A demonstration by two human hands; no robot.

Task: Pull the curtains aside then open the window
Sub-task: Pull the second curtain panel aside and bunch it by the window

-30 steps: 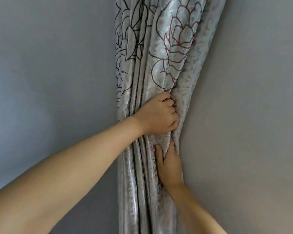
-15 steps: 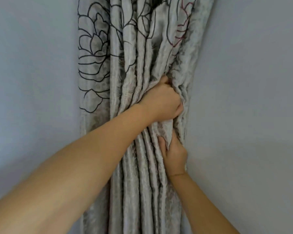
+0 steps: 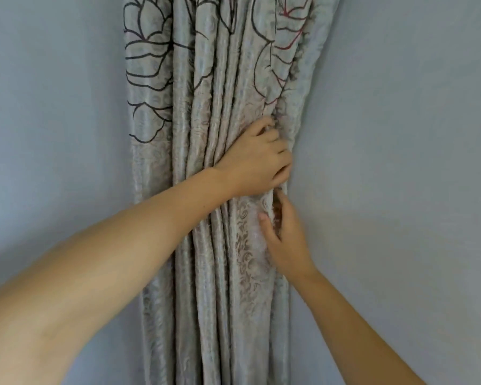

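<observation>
A silvery curtain (image 3: 206, 93) with dark and red flower outlines hangs bunched in folds down the middle of the view, against a wall corner. My left hand (image 3: 258, 159) reaches across from the left and clutches the folds near the curtain's right edge. Just below it, my right hand (image 3: 285, 237) presses on the same edge, thumb on the front of the cloth and fingers tucked behind it. No window is in view.
Plain grey-blue wall (image 3: 53, 134) fills the left side and more wall (image 3: 400, 162) fills the right; the two meet in a corner behind the curtain.
The view has shifted so the curtain bundle looks wider and more of its left panel shows. My left hand's fingers have loosened slightly, and my right hand has slid a little to the right along the edge.
</observation>
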